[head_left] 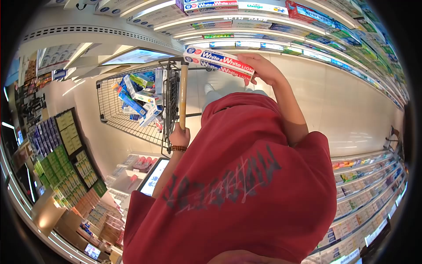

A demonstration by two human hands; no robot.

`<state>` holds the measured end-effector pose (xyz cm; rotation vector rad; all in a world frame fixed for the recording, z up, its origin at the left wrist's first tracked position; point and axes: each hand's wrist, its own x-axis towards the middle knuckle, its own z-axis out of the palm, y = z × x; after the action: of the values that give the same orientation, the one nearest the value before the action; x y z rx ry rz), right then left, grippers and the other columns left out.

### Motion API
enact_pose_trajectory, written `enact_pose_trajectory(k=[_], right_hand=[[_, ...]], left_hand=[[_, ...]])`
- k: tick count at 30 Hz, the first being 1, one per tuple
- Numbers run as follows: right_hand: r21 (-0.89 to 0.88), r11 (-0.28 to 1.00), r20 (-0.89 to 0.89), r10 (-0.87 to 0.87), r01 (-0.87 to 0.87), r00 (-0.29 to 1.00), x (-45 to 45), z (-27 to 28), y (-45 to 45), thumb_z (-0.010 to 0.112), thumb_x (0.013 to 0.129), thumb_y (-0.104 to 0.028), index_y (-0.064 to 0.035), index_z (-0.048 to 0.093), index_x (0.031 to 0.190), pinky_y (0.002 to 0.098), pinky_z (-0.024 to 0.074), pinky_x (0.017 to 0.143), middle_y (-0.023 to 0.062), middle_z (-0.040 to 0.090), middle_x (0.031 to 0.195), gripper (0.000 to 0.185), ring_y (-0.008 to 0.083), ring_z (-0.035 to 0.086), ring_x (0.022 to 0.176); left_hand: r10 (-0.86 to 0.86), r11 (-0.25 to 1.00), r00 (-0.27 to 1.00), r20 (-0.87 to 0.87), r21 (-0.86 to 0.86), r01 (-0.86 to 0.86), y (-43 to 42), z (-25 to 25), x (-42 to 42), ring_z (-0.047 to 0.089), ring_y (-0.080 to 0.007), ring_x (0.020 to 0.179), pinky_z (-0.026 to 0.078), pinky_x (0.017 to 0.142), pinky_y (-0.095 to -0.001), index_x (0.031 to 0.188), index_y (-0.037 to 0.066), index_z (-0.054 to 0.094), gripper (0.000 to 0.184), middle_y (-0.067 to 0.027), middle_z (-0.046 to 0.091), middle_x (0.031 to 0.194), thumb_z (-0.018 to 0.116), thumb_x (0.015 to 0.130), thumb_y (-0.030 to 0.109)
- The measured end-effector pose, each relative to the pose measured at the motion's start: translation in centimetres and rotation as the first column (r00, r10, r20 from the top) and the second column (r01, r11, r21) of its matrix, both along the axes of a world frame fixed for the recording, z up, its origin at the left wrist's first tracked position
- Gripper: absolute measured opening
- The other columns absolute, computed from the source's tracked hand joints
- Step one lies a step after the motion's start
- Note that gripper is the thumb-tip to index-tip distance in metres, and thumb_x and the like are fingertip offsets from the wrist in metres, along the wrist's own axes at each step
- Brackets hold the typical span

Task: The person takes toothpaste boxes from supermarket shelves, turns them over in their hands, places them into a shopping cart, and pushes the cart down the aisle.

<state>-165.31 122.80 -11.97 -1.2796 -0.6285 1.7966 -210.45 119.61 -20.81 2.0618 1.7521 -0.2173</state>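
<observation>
A long white, blue and red toothpaste box (220,62) printed "White & White LION" is gripped at one end by my right hand (259,69), in front of my body. The print shows twice, on two bands; whether this is one box or two I cannot tell. My left hand (179,135), with a beaded bracelet at the wrist, is wrapped around the lower end of the shopping cart's handle (183,94). In the wire cart (103,103) to my left lie several jumbled toothpaste boxes (132,102), mostly blue, white and green.
Shelves (263,20) packed with boxed goods run along the front and curve right. More stocked shelves (365,198) stand at the lower right. A lit screen (154,178) and a display stand (136,165) are close by my left arm. Green and purple stacked packs (57,167) stand farther left.
</observation>
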Motion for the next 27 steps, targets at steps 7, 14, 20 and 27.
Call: enact_pose_trajectory(k=[7, 14, 20, 27], right_hand=[[-0.064, 0.994, -0.215, -0.103, 0.091, 0.971, -3.4, 3.7, 0.6, 0.053, 0.099, -0.038, 0.0032, 0.065, 0.107, 0.0209, 0.0285, 0.028, 0.0117, 0.068, 0.071, 0.044, 0.0081, 0.043, 0.032], [-0.113, 0.977, -0.716, -0.207, 0.182, 0.667, -7.5, 2.5, -0.6, 0.044, 0.103, -0.042, 0.0002, 0.049, 0.131, 0.0172, 0.0282, 0.028, 0.0139, 0.058, 0.076, 0.05, 0.0067, 0.037, 0.034], [0.304, 0.89, -0.618, -0.087, 0.34, 0.781, -10.6, 2.3, -2.1, 0.061, 0.09, -0.055, -0.0008, 0.038, 0.141, 0.0252, 0.0486, 0.042, 0.0134, 0.057, 0.083, 0.078, 0.0181, 0.057, 0.05], [0.281, 0.89, -0.825, 0.032, 0.36, 0.564, -12.4, 3.1, -3.3, 0.05, 0.091, -0.036, 0.0041, 0.044, 0.134, 0.0297, 0.0514, 0.04, 0.023, 0.064, 0.085, 0.059, 0.0278, 0.067, 0.056]], left_hand=[[0.005, 1.0, 0.999, 0.051, -0.009, -0.004, 3.1, 0.0, -2.3, 0.063, -0.0421, 0.062, 0.049, 0.056, -0.052, 0.103, 0.008, 0.047, 0.026, -0.0193, 0.063, 0.066, 0.06, 0.084, 0.022], [0.091, 0.995, 0.982, 0.163, -0.05, -0.084, 4.5, -2.4, -4.2, 0.063, -0.0448, 0.064, 0.047, 0.055, -0.053, 0.099, 0.007, 0.044, 0.029, -0.0203, 0.061, 0.064, 0.063, 0.082, 0.021], [0.205, 0.954, 0.931, 0.301, -0.274, -0.121, 7.0, -0.2, -4.1, 0.063, -0.0479, 0.073, 0.046, 0.06, -0.0546, 0.102, 0.006, 0.044, 0.034, -0.0235, 0.063, 0.071, 0.064, 0.083, 0.026], [0.121, 0.949, 0.949, 0.291, -0.313, -0.026, 8.1, 0.8, -3.7, 0.063, -0.0479, 0.074, 0.046, 0.061, -0.0547, 0.103, 0.006, 0.044, 0.034, -0.0237, 0.063, 0.072, 0.063, 0.084, 0.027]])
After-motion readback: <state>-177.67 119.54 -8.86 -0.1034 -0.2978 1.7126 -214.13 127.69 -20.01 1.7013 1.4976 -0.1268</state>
